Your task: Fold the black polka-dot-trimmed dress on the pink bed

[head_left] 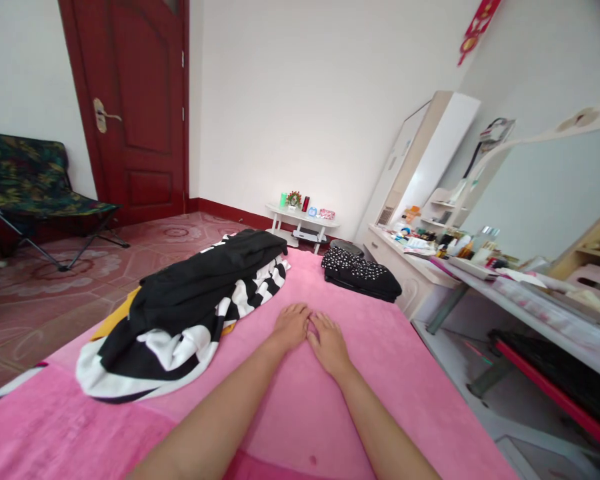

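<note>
My left hand [292, 326] lies flat on the pink bedspread [300, 413], fingers stretched forward, holding nothing. Beside it, my right hand [329, 341] rests on the same cloth with its fingers out, and the two hands touch or nearly touch at the fingertips. Left of my hands is a loose heap of clothes [180, 293], with black, white, striped and yellow fabric in it. Beyond my right hand, a folded black garment with white dots [357, 272] sits near the far right edge of the bed.
A dressing table [430, 267] with a mirror [550, 193] and many small bottles stands at the right. At the back is a low white table [300, 215] with small items. A folding chair [40, 187] and a red door [140, 107] are on the left.
</note>
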Demonstrator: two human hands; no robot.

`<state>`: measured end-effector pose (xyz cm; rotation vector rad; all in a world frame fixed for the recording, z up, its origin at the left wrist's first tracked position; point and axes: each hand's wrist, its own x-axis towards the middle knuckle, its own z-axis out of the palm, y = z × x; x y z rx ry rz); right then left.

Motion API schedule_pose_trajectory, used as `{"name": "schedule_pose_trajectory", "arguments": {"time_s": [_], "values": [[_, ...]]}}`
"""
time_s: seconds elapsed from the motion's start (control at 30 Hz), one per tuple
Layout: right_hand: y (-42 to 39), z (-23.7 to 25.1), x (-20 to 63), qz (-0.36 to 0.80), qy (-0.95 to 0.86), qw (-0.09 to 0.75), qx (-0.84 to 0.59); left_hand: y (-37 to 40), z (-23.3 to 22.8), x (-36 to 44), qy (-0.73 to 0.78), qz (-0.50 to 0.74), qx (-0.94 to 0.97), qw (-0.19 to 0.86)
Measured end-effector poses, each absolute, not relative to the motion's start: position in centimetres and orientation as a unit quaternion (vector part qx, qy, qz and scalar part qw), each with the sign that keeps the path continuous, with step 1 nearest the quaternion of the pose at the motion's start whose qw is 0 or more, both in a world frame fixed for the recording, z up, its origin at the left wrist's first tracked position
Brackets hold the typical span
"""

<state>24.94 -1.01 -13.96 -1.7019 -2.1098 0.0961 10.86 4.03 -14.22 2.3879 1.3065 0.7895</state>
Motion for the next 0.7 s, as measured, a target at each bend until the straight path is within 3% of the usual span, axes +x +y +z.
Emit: {"name": "schedule_pose_trajectory", "arguments": {"time_s": [0.2,0.33,0.47,0.63,0.7], "values": [[-1.7,-14.2,25.5,0.108,-0.786,0.324,-0.515,2.0,-14.5,10.0,0.467,0.251,0.835,0.147],[-1.4,-14.4,26.1,0.212,-0.748,0.407,-0.48,2.0,-14.3,9.5,0.461,0.282,0.827,0.154],[-0.6,-14.5,26.7,0.237,-0.715,0.446,-0.483,2.1,-14.0,9.4,0.44,0.333,0.816,0.174],[-0.5,-14.2,26.9,0.249,-0.681,0.469,-0.504,-1.4,-9.1,11.9,0.411,0.424,0.779,0.21],[-0.8,-14.1,27.0,0.25,-0.666,0.474,-0.52,-4.6,-5.8,13.3,0.317,0.516,0.76,0.237]]}}
